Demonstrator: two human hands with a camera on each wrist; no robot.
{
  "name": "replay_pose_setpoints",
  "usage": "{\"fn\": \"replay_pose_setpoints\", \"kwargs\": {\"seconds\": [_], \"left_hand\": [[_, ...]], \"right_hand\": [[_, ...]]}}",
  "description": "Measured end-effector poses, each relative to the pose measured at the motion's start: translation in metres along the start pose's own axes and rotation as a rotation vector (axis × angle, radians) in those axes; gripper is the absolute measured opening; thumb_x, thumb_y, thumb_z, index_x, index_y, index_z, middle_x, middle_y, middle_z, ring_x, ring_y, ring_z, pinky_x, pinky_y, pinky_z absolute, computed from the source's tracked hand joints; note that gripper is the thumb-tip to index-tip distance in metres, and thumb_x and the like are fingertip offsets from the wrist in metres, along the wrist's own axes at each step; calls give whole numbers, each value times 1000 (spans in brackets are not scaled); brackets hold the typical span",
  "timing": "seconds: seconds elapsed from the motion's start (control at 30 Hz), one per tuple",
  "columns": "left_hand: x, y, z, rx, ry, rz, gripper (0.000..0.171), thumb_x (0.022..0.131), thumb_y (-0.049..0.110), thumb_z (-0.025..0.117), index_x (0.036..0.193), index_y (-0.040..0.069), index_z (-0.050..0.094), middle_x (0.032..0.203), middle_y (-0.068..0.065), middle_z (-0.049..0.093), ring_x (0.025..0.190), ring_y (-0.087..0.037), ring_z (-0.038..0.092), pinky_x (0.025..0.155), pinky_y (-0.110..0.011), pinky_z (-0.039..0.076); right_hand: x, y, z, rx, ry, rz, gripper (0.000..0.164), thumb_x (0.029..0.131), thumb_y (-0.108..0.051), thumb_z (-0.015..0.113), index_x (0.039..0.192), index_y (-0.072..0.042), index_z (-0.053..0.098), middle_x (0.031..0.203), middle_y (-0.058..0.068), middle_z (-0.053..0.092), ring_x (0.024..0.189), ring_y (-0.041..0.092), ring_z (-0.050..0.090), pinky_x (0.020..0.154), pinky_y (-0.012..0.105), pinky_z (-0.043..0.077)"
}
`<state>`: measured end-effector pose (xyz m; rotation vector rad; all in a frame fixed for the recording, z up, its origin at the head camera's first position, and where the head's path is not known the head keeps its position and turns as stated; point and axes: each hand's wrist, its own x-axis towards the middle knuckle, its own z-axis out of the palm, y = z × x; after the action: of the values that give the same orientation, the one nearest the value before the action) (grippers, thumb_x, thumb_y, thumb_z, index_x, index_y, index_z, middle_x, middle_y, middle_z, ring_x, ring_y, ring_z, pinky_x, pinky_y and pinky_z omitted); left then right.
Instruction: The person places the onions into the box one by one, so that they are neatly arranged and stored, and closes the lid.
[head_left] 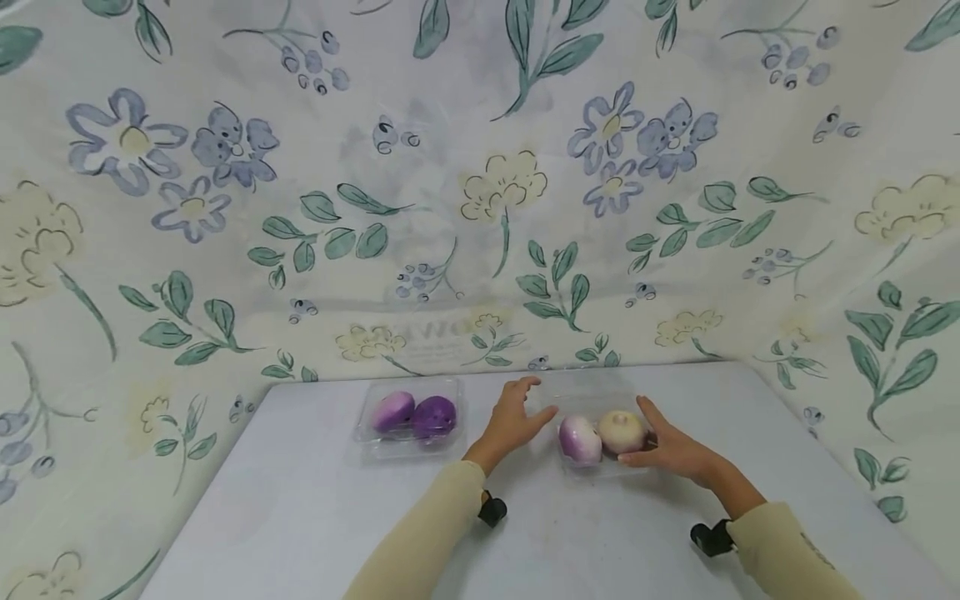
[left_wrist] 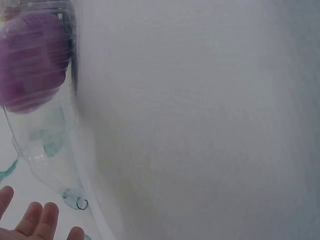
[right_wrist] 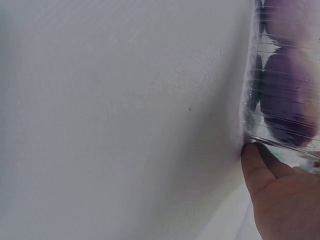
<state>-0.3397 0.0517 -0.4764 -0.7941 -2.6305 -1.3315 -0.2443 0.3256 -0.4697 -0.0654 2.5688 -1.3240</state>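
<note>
In the head view, a clear plastic clamshell box (head_left: 600, 472) holds a purple-and-white onion (head_left: 580, 440) and a pale cream onion (head_left: 622, 432). Its clear lid (head_left: 588, 383) stands raised at the back. My right hand (head_left: 678, 450) holds the right end of this box, thumb at the front and fingers toward the back. The right wrist view shows the thumb (right_wrist: 257, 172) against the box's corner. My left hand (head_left: 513, 417) is off the box's left side, fingers and thumb spread with nothing between them.
To the left, a second clear plastic box (head_left: 375, 450) holds two purple onions (head_left: 435, 417). Both boxes stand on a white table (head_left: 300, 517). A floral cloth (head_left: 450, 250) hangs behind the table's back edge.
</note>
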Motion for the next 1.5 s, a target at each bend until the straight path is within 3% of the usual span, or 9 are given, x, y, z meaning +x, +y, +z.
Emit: {"fn": "replay_pose_setpoints", "kwargs": {"seconds": [0.23, 0.57, 0.8, 1.07, 1.5], "left_hand": [[0, -8, 3, -8, -21, -64, 61, 92, 34, 68, 141, 5, 46, 141, -23, 47, 122, -38, 55, 101, -53, 48], [4, -5, 3, -37, -26, -62, 62, 93, 32, 68, 142, 4, 44, 141, -25, 45, 121, -40, 55, 100, -51, 49], [5, -9, 1, -14, -8, -96, 65, 91, 32, 69, 143, 2, 42, 139, -26, 45, 127, -40, 52, 107, -54, 43], [9, -12, 2, -27, -4, -65, 66, 92, 31, 67, 145, 1, 40, 145, -26, 40, 135, -41, 43, 112, -55, 37], [14, -15, 2, -23, -12, -115, 60, 95, 32, 63, 143, 2, 43, 143, -27, 42, 132, -43, 46, 111, -55, 38]], "right_hand": [[0, 3, 4, 6, -6, 22, 119, 85, -39, 76, 158, -10, -13, 164, 20, -17, 150, 48, -10, 114, 71, 0], [0, 2, 5, 1, -6, 18, 119, 84, -38, 77, 158, -10, -13, 164, 21, -16, 150, 49, -6, 115, 71, 3], [2, -2, 8, 9, -21, 9, 120, 84, -38, 77, 158, -11, -13, 165, 20, -16, 150, 48, -2, 116, 70, 4], [2, -4, 7, -3, -15, 7, 120, 84, -37, 77, 158, -11, -13, 165, 19, -16, 151, 47, -6, 115, 71, 2], [2, -2, 5, 6, -13, -2, 120, 83, -37, 77, 158, -10, -13, 164, 19, -17, 151, 45, -11, 115, 71, -1]]}}
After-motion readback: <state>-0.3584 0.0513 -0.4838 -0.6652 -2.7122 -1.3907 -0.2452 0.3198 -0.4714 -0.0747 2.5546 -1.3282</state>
